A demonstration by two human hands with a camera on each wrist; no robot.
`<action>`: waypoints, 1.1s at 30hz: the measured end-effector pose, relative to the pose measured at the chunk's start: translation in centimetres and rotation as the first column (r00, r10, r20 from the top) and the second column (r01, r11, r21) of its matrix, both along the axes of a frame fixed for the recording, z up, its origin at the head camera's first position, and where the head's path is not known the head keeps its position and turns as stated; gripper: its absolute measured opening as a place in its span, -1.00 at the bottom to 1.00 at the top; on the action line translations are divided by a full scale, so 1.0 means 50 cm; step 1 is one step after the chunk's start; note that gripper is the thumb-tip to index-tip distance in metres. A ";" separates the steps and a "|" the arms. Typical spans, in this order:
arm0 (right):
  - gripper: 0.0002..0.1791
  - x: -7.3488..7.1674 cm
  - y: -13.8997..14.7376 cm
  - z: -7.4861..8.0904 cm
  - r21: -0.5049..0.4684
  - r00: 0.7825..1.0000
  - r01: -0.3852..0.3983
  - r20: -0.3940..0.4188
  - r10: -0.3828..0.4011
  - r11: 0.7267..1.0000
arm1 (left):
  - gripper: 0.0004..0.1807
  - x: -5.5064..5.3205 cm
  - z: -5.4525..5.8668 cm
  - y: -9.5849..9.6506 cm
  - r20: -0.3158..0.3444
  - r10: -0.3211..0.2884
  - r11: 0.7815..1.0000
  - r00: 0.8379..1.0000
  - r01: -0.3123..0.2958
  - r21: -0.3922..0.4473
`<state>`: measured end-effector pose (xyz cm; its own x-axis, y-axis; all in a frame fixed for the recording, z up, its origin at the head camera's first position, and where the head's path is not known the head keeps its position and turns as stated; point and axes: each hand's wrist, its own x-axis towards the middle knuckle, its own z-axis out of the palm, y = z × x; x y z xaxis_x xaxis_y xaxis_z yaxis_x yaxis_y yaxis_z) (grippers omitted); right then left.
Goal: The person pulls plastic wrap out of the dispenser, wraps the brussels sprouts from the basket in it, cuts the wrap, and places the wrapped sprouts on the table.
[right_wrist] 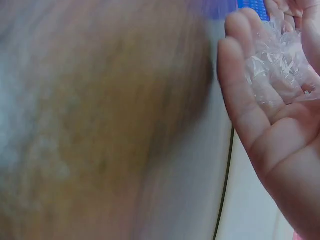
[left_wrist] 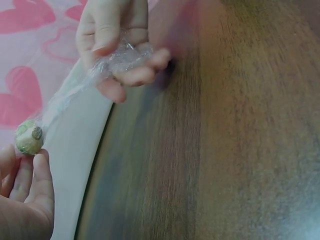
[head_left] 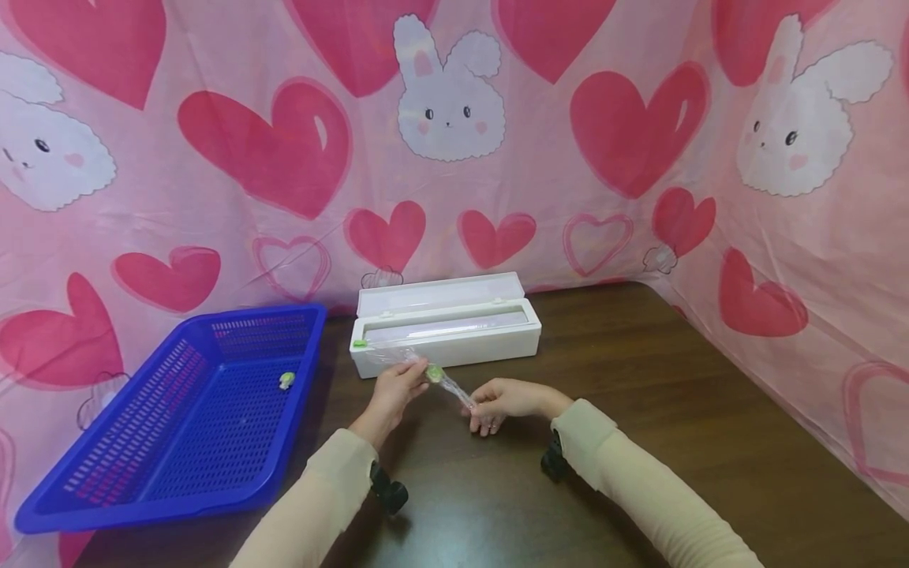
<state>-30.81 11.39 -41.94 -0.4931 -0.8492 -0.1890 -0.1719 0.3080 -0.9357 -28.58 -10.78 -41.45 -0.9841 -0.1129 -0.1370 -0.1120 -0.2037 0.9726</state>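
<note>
A small round green-and-cream object (left_wrist: pixel 30 137), its kind unclear, is wrapped in clear cling film (left_wrist: pixel 125 57). My left hand (head_left: pixel 396 390) pinches it at one side with thumb and fingertips. The film runs from it as a twisted strand to my right hand (head_left: pixel 506 399). There the thumb and curled fingers hold the bunched end, and crinkled film lies across the fingers in the right wrist view. Behind both hands stands a long white cling film dispenser box (head_left: pixel 454 347) with its lid raised. A sheet of film stretches between the box's left front and my left hand.
On the left is a blue plastic basket (head_left: pixel 241 493) with slotted walls. Inside lies a small green-and-white piece (head_left: pixel 286 381). A green slider (head_left: pixel 360 344) sits at the box's left front edge. The dark wooden table (head_left: pixel 639 379) meets a pink heart-patterned cloth (head_left: pixel 547 189).
</note>
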 end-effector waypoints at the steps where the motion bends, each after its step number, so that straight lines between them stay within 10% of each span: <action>1: -0.72 0.000 0.001 -0.001 -0.002 1.000 -0.004 0.018 0.004 1.000 | -0.60 0.000 0.000 -0.001 0.002 0.003 1.000 1.000 -0.003 0.004; 14: -0.75 0.007 -0.005 -0.002 0.004 0.998 0.032 0.051 -0.032 0.999 | -0.60 0.002 -0.001 -0.003 0.012 -0.004 1.000 1.000 0.004 0.018; 21: -0.63 0.003 -0.006 0.002 0.033 0.991 0.050 -0.125 -0.045 0.998 | -0.55 0.003 -0.009 -0.005 0.026 -0.046 0.999 0.999 0.046 -0.012; 27: -0.55 0.000 -0.011 0.013 0.064 0.928 0.168 -0.348 -0.135 0.984 | -0.55 0.005 -0.015 0.004 0.029 -0.081 0.994 0.996 0.083 -0.072; 33: -0.58 -0.003 -0.028 0.017 0.002 0.917 0.233 -0.332 -0.219 0.972 | -0.55 0.010 -0.013 0.015 0.064 -0.110 0.986 0.992 0.117 -0.115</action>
